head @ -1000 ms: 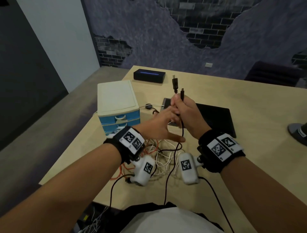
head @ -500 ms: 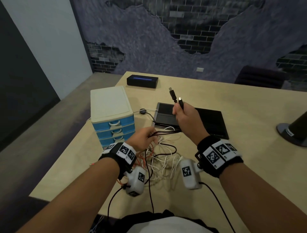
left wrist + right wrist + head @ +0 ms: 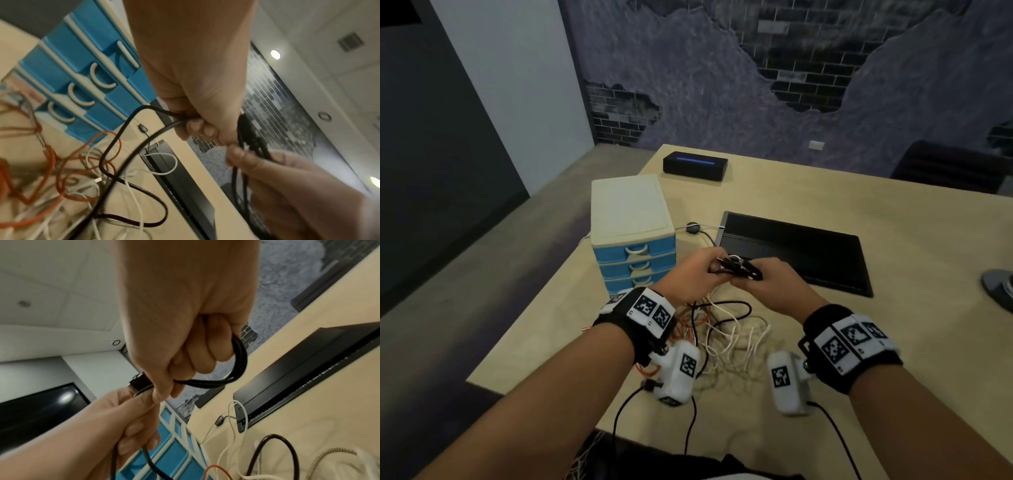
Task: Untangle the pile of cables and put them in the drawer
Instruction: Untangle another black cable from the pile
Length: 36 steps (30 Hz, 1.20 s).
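Both hands — left (image 3: 690, 275), right (image 3: 774, 287) — grasp the black cable (image 3: 736, 268), pile (image 3: 726, 337) at 6 o'clock below them

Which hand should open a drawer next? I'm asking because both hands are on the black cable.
Left, probably. The left hand is nearer the drawer unit, whose drawers look closed, and holds only a strand of the black cable. The right hand grips the folded bundle and can keep it.

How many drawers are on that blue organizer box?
4. They are stacked in the blue organizer: top drawer, second, third, and the bottom one, mostly hidden behind the left wrist in the head view.
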Each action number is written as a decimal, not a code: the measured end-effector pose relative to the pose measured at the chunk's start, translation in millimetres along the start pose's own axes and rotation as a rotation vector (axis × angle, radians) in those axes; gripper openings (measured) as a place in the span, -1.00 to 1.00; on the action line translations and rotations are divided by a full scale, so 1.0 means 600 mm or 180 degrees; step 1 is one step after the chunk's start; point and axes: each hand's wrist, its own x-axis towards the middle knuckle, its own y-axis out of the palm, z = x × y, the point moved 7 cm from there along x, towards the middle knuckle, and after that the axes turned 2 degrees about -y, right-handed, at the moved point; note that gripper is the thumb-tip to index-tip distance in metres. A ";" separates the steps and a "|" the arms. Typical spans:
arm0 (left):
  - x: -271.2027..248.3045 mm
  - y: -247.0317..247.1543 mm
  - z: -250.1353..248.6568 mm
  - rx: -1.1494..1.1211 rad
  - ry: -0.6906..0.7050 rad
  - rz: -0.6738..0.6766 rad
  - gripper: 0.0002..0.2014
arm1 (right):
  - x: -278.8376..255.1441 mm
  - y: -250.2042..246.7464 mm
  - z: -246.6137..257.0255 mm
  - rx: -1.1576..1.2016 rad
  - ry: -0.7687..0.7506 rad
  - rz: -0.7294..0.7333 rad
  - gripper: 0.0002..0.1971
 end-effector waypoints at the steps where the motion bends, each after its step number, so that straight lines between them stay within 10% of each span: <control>1: -0.003 0.001 0.001 -0.0011 0.0034 0.0036 -0.87 | -0.001 -0.003 0.000 0.0047 -0.0025 -0.0045 -0.71; 10: -0.034 0.009 0.091 0.0891 -0.0298 0.0518 -0.90 | -0.013 -0.053 -0.012 0.0784 0.0083 -0.0735 -0.67; 15: -0.057 -0.011 0.134 -0.0625 -0.0739 0.0075 -0.73 | -0.020 -0.107 -0.029 0.1168 0.0166 -0.1760 -0.85; 20: -0.040 -0.025 0.078 -0.1169 -0.0849 -0.0221 -0.58 | -0.014 -0.052 -0.056 0.0312 0.0612 -0.1254 -0.80; 24: -0.033 -0.019 0.021 -0.1486 -0.0720 -0.0054 -0.61 | -0.010 0.016 -0.036 0.1819 0.0842 -0.0836 -0.66; 36: -0.047 -0.009 -0.077 0.0152 0.0013 0.0129 -0.72 | 0.001 0.035 0.033 0.2763 0.0410 -0.0410 -0.69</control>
